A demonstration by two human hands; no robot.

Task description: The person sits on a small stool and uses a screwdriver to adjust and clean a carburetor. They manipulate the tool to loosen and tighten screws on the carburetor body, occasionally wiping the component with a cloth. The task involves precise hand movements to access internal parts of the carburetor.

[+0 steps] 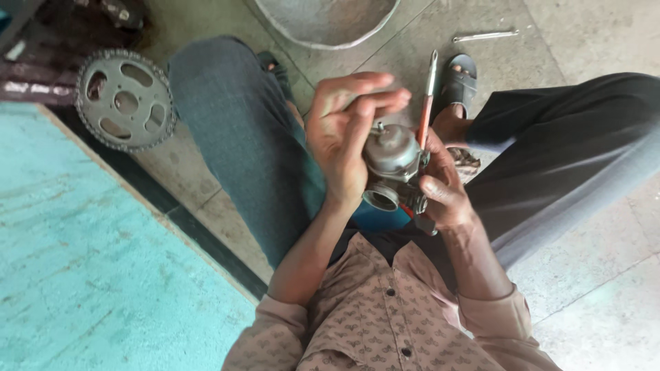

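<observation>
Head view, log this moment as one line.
left hand: cups carburetor | right hand: holds carburetor and screwdriver | sprocket: on floor, apart

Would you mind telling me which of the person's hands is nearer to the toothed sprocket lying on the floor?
The left. The left hand cups the metal carburettor on the side towards the sprocket. The right hand, holding a red-handled screwdriver, is on the carburettor's far side.
</observation>
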